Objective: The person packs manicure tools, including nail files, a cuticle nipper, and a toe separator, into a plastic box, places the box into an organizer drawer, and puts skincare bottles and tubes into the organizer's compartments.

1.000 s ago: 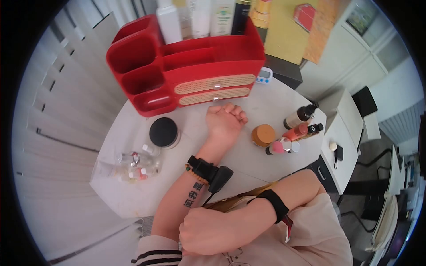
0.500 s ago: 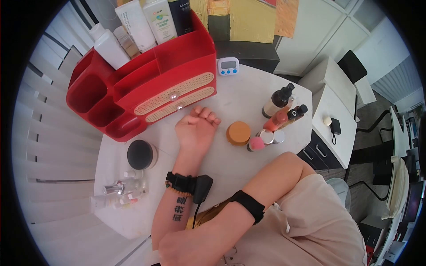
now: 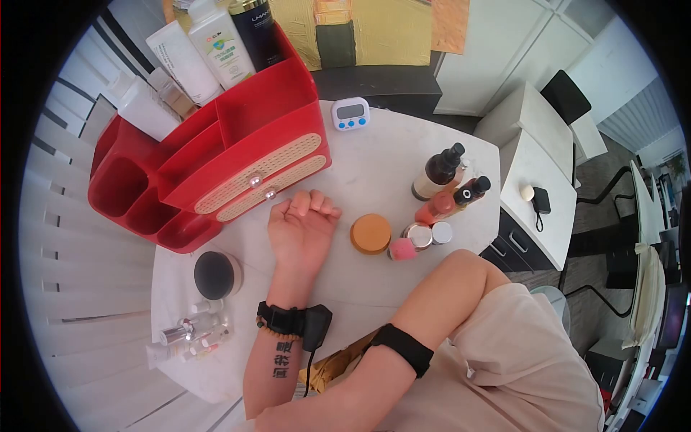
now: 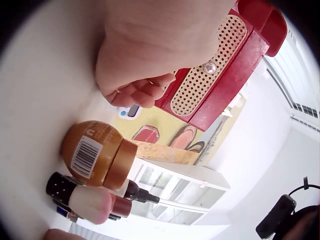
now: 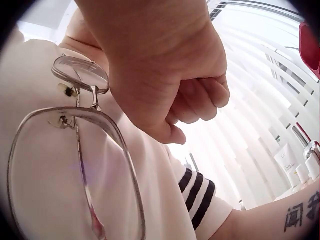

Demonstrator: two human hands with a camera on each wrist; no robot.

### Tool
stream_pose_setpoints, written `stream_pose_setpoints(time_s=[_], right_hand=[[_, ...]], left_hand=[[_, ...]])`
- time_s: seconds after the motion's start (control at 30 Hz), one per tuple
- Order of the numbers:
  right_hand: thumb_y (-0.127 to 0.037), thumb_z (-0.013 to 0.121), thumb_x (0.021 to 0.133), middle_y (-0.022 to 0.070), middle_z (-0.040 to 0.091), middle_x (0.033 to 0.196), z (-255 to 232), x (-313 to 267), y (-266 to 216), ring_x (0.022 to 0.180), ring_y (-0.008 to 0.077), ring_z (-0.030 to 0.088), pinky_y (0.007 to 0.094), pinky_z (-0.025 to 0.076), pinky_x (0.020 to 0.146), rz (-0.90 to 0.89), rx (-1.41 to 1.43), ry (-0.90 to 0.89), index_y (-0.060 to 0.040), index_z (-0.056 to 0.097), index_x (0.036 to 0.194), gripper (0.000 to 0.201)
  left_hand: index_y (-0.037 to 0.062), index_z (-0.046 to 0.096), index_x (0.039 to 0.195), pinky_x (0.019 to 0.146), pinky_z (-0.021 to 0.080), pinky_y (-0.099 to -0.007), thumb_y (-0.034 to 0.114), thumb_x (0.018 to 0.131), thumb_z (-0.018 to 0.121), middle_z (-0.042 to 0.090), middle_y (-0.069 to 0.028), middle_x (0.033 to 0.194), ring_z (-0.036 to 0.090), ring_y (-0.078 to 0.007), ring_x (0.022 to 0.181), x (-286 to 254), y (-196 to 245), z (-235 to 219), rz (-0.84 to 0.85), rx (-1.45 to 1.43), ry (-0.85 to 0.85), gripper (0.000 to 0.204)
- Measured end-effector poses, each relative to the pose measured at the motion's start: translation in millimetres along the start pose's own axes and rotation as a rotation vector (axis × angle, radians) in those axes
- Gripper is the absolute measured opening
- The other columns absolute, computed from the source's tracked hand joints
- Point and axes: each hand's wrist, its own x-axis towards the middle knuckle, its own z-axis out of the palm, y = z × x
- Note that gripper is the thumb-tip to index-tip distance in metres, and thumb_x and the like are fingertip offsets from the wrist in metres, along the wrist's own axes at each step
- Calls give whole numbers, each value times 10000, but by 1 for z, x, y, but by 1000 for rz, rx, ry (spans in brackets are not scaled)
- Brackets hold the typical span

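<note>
My left hand (image 3: 302, 234) rests palm up on the white tabletop, fingers loosely curled and nothing in them. Just beyond its fingertips is a red organizer (image 3: 248, 169) with two woven-front drawers. To its right sits an orange-lidded jar (image 3: 371, 234), whose barcode label shows in the left wrist view. Next to that jar is a makeup brush (image 4: 92, 204) with pink-tipped bristles. My right forearm crosses the left arm near the elbow. In the right wrist view my right hand (image 5: 170, 85) has loosely bent fingers and holds nothing visible. Eyeglasses (image 5: 80, 75) hang on the shirt beside it.
Left of the left forearm stand a black-lidded jar (image 3: 214, 275) and several small clear bottles (image 3: 191, 331). A dark pump bottle (image 3: 439, 171) and other cosmetics are at the right edge. A white timer (image 3: 350, 114) sits behind. Tall bottles (image 3: 222, 52) fill the organizer's back.
The head view has turned, so the organizer, jars and left hand appear further left. The right hand has slid down to the lower edge of the head view. The left hand stays on the table.
</note>
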Motion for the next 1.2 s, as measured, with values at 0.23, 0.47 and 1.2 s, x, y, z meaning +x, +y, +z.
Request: stream_pose_setpoints(time_s=[0.23,0.47,1.2], right_hand=[[-201,686,706,25,611,530,-7,0,-2,491,211,632,353,466,434,26,-159,159,-100,645,576,170],[-186,688,715,31,622,544,-13,1,-6,515,208,648,341,476,456,37,-183,143,-104,647,588,157],[-155,719,670,108,681,636,-10,-6,3,614,274,683,373,522,525,89,-131,-51,-55,714,643,104]], left_hand=[[102,455,834,826,421,-380,218,910,430,476,-56,854,467,-215,821,1,1,3,-6,-49,108,141],[82,486,923,835,437,-374,106,840,499,477,-51,875,478,-208,833,-1,1,1,13,-51,61,87],[141,445,885,827,450,-324,-158,763,537,476,-2,886,514,-143,828,-2,-2,1,62,161,-42,335]])
